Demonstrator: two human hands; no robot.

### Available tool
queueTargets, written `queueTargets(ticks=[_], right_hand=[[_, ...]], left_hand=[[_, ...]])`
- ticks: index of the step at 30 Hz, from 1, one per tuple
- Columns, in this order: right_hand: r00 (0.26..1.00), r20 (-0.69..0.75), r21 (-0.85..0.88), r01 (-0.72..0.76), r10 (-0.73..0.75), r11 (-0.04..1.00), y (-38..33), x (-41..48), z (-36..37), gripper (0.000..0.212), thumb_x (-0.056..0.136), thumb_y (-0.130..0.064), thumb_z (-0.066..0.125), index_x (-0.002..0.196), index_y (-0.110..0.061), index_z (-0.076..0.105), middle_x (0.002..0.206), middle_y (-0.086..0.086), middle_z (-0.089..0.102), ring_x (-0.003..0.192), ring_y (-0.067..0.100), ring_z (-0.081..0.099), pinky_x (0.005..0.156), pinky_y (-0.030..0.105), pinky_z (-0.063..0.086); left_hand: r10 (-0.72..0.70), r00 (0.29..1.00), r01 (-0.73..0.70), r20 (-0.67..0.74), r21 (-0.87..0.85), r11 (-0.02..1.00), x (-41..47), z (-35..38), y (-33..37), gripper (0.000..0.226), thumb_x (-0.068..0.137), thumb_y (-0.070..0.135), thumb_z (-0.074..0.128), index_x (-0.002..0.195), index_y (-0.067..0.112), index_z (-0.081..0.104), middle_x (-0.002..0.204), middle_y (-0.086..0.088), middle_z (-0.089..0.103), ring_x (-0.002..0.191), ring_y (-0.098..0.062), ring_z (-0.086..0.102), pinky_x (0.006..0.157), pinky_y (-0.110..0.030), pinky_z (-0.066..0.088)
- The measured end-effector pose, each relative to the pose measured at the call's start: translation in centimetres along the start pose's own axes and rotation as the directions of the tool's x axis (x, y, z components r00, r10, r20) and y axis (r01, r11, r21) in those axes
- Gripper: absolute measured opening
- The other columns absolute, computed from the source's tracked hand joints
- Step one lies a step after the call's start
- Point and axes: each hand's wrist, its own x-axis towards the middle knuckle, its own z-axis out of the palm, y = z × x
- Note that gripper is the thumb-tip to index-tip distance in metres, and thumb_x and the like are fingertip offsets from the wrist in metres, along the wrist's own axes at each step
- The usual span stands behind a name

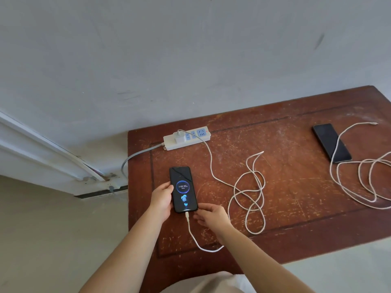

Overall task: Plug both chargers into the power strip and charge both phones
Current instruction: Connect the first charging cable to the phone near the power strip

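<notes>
Nearest the camera, two bare forearms reach out over a scratched, reddish-brown wooden desk point(296, 208). The left hand point(161, 199) grips the left edge of a black smartphone with a lit screen point(183, 189), fingers curled against its side, while the right hand point(211, 216) rests with loosely spread fingers holding nothing, its fingertips touching the phone's near right corner. The lit phone lies flat near the desk's left edge, showing a blue charging ring and a reading of 43.90%. A white braided cable point(250, 193) is plugged into its near end, runs toward the viewer, passes under the right wrist, then tangles in loose loops to the right before climbing to a white charger block point(179, 136) seated in a white power strip with blue sockets point(187, 138) at the far left of the desk. The strip's grey cord point(135, 156) drops off the left edge. Far to the right, a second black smartphone with a dark screen point(331, 142) lies flat, with a second white cable point(359, 176) crossing over it and coiling beside it; that cable's free connector lies on the desk beyond the phone, unplugged.
</notes>
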Motion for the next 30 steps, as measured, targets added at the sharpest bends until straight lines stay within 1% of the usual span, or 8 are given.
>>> queueTargets(ticks=[4, 7, 13, 20, 22, 24, 27, 30], right_hand=[[0.998, -0.034, -0.045, -0.047, 0.046, 0.998, 0.9, 1.0, 0.1, 0.022, 0.092, -0.007, 0.062, 0.102, -0.021, 0.076, 0.096, 0.006, 0.08, 0.095, 0.018, 0.076, 0.082, 0.027, 0.061], [0.995, -0.08, -0.119, -0.063, 0.053, 0.991, 1.1, 1.4, 0.0, 0.029, 0.093, -0.008, 0.055, 0.111, -0.019, 0.075, 0.096, 0.003, 0.078, 0.091, 0.015, 0.073, 0.084, 0.029, 0.062], [0.992, -0.121, -0.204, -0.06, 0.036, 0.977, 0.5, 1.2, 0.4, 0.035, 0.092, -0.007, 0.05, 0.117, -0.013, 0.074, 0.088, -0.002, 0.074, 0.077, 0.009, 0.066, 0.08, 0.027, 0.06], [0.997, -0.072, -0.235, -0.006, -0.011, 0.972, -0.3, -0.3, -0.9, 0.04, 0.098, -0.013, 0.055, 0.138, -0.014, 0.06, 0.11, -0.001, 0.073, 0.099, 0.012, 0.07, 0.084, 0.028, 0.06], [0.985, -0.1, -0.355, 0.097, -0.141, 0.93, -0.6, -0.9, -2.7, 0.041, 0.1, -0.021, 0.055, 0.141, -0.021, 0.058, 0.108, -0.004, 0.073, 0.076, 0.001, 0.069, 0.069, 0.022, 0.06], [0.94, -0.146, -0.484, 0.204, -0.308, 0.851, -1.0, -1.6, -5.2, 0.04, 0.101, -0.027, 0.054, 0.141, -0.024, 0.057, 0.104, -0.005, 0.074, 0.061, -0.005, 0.06, 0.056, 0.011, 0.047], [0.818, -0.213, -0.737, 0.224, -0.534, 0.638, -1.5, -2.6, -10.4, 0.04, 0.103, -0.035, 0.049, 0.14, -0.022, 0.057, 0.135, -0.001, 0.064, 0.109, 0.011, 0.063, 0.09, 0.026, 0.05], [0.741, -0.244, -0.875, 0.11, -0.626, 0.472, -1.4, -3.6, -16.6, 0.05, 0.105, -0.045, 0.038, 0.148, -0.023, 0.047, 0.156, 0.005, 0.046, 0.143, 0.026, 0.041, 0.114, 0.043, 0.037]], left_hand=[[0.013, 0.998, -0.002, -0.064, 0.176, 0.984, 0.9, -0.2, -0.8, 0.029, 0.104, 0.009, 0.05, 0.129, 0.01, 0.063, 0.118, -0.012, 0.07, 0.102, -0.027, 0.068, 0.083, -0.042, 0.057], [0.086, 0.993, -0.055, -0.08, 0.329, 0.943, 0.6, -0.3, -0.9, 0.026, 0.104, 0.014, 0.047, 0.119, 0.015, 0.068, 0.121, -0.008, 0.068, 0.102, -0.021, 0.065, 0.076, -0.034, 0.054], [0.094, 0.991, -0.053, -0.096, 0.358, 0.932, -0.8, -0.1, -1.5, 0.026, 0.105, 0.038, 0.045, 0.091, 0.021, 0.058, 0.087, 0.008, 0.06, 0.08, -0.008, 0.057, 0.058, -0.026, 0.041], [0.173, 0.985, -0.146, -0.019, 0.458, 0.877, -1.5, -1.0, -2.6, 0.025, 0.106, 0.04, 0.041, 0.107, 0.021, 0.056, 0.107, 0.002, 0.061, 0.095, -0.01, 0.06, 0.066, -0.022, 0.043], [0.301, 0.952, -0.258, 0.056, 0.675, 0.691, -1.4, -1.2, -2.8, 0.039, 0.106, 0.041, 0.037, 0.126, 0.015, 0.059, 0.127, -0.005, 0.062, 0.12, -0.024, 0.058, 0.086, -0.031, 0.05], [0.421, 0.891, -0.356, 0.171, 0.839, 0.412, -1.3, -0.7, -2.6, 0.05, 0.107, 0.041, 0.035, 0.145, 0.012, 0.048, 0.151, -0.011, 0.048, 0.14, -0.029, 0.044, 0.109, -0.044, 0.042], [0.446, 0.822, -0.43, 0.355, 0.9, 0.077, -2.6, 2.0, -2.0, 0.055, 0.106, 0.043, 0.033, 0.153, 0.013, 0.037, 0.163, -0.012, 0.032, 0.149, -0.03, 0.03, 0.119, -0.048, 0.03], [0.455, 0.736, -0.493, 0.502, 0.857, -0.148, -4.9, 6.5, -2.2, 0.057, 0.105, 0.045, 0.033, 0.153, 0.015, 0.036, 0.164, -0.014, 0.029, 0.15, -0.03, 0.029, 0.12, -0.05, 0.029]])
